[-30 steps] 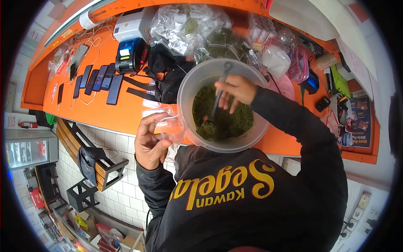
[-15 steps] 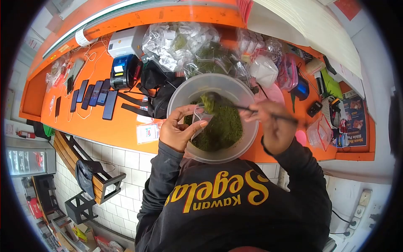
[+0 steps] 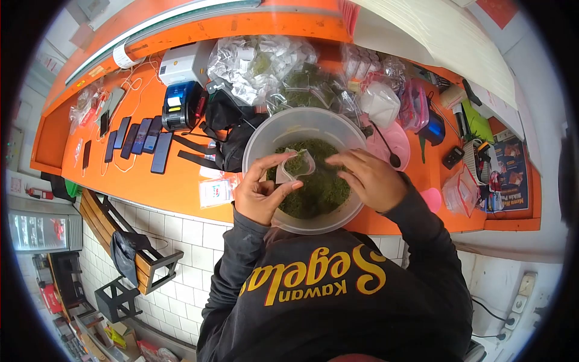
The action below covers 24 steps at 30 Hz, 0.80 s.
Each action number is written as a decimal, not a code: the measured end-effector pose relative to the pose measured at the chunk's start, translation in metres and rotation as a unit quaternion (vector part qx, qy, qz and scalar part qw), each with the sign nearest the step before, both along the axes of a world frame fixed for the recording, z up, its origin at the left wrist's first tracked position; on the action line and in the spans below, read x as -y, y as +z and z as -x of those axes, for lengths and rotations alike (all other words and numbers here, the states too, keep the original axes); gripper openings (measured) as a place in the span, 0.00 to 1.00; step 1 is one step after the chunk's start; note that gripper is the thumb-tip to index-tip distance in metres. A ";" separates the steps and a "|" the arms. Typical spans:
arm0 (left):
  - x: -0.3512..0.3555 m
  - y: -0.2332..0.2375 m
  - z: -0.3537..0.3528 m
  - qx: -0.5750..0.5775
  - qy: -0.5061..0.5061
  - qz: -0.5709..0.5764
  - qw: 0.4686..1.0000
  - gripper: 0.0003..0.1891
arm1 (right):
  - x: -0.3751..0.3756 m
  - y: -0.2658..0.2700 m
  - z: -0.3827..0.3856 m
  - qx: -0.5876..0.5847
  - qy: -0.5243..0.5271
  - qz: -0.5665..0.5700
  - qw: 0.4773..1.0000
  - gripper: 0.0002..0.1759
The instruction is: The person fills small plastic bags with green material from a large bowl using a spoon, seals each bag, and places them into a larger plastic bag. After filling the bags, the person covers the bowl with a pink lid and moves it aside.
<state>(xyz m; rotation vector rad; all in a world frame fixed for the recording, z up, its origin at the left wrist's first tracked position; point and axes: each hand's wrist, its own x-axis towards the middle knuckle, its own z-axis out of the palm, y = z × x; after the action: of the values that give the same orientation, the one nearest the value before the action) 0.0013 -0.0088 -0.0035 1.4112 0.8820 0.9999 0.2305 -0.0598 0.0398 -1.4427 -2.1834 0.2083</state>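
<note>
A translucent round tub (image 3: 265, 130) holds green, finely shredded material (image 3: 329, 196). Above its left part, my left hand (image 3: 262, 190) grips a small clear bag (image 3: 288, 175) between thumb and fingers; the bag's mouth is spread and green material shows in it. My right hand (image 3: 374, 181) hovers over the tub's right side, fingers apart and slightly blurred, with nothing visible in it. A dark long-handled spoon (image 3: 394, 160) rests on the pink plate (image 3: 401, 136) right of the tub.
Several phones (image 3: 160, 154), a label printer (image 3: 182, 105) and a black bag (image 3: 241, 145) lie to the left. Behind the tub are plastic bags of green material (image 3: 307, 87) and crumpled white packets (image 3: 247, 75). A red-edged plastic bag (image 3: 461, 192) lies at right.
The dark spoon has left my right hand and now rests on the pink plate. My right hand has moved left, over the tub. The small bag's mouth faces up, spread wider.
</note>
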 end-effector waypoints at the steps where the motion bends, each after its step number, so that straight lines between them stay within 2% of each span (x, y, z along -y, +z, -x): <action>1: 0.000 -0.001 -0.001 0.000 -0.002 -0.003 1.000 0.26 | -0.003 0.002 0.007 -0.081 -0.013 0.019 0.996 0.14; 2: 0.000 -0.004 -0.002 -0.003 0.003 -0.036 0.999 0.25 | -0.006 0.004 0.013 -0.162 -0.023 0.039 0.986 0.14; 6: 0.006 -0.004 -0.002 -0.007 0.014 -0.069 0.997 0.24 | -0.012 0.019 0.028 -0.202 0.026 0.037 0.978 0.13; 8: 0.006 -0.002 0.000 0.007 0.006 -0.077 0.997 0.25 | -0.017 0.017 0.029 -0.286 0.010 0.035 0.958 0.14; 10: 0.006 0.001 0.001 0.021 0.002 -0.082 0.996 0.25 | -0.023 0.014 0.028 -0.259 0.029 0.016 0.965 0.12; 12: 0.007 0.005 0.001 0.066 -0.009 -0.019 0.998 0.22 | -0.023 0.014 0.030 -0.234 0.046 -0.003 0.971 0.11; 13: 0.000 -0.002 0.003 0.066 -0.010 -0.019 0.998 0.22 | -0.022 0.016 0.032 -0.300 0.018 0.069 0.951 0.09; 14: -0.012 -0.016 0.008 0.045 0.016 -0.161 0.986 0.18 | -0.021 0.017 0.032 -0.362 -0.010 0.139 0.922 0.07; 15: -0.018 -0.016 0.009 0.023 0.042 -0.300 0.953 0.15 | -0.020 0.018 0.032 -0.362 -0.011 0.139 0.922 0.07; 16: -0.011 -0.012 0.012 0.024 0.083 -0.210 0.974 0.07 | -0.020 0.018 0.032 -0.383 -0.014 0.154 0.911 0.06; 17: -0.008 -0.005 0.011 0.024 0.082 -0.210 0.974 0.07 | -0.019 0.018 0.032 -0.404 -0.018 0.168 0.899 0.05; 18: -0.006 0.001 0.009 0.042 0.084 -0.154 0.984 0.06 | -0.019 0.020 0.032 -0.404 -0.019 0.167 0.899 0.05; 19: -0.005 0.006 0.008 0.059 0.086 -0.099 0.990 0.05 | -0.018 0.022 0.033 -0.354 -0.011 0.153 0.923 0.06; 20: -0.004 0.008 0.008 0.059 0.085 -0.099 0.990 0.05 | -0.018 0.023 0.034 -0.303 -0.003 0.139 0.943 0.06; 22: -0.004 0.012 0.010 -0.040 0.080 -0.157 0.983 0.03 | -0.019 0.016 0.032 -0.286 0.004 0.127 0.950 0.06; 24: 0.001 0.019 0.006 -0.062 0.094 -0.200 0.973 0.03 | -0.018 0.016 0.032 -0.268 0.011 0.116 0.956 0.06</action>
<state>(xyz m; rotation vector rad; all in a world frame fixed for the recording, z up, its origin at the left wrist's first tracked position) -0.0046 -0.0098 0.0154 1.7677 0.9554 1.2967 0.1989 -0.0421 0.0555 -1.2877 -1.7671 0.7909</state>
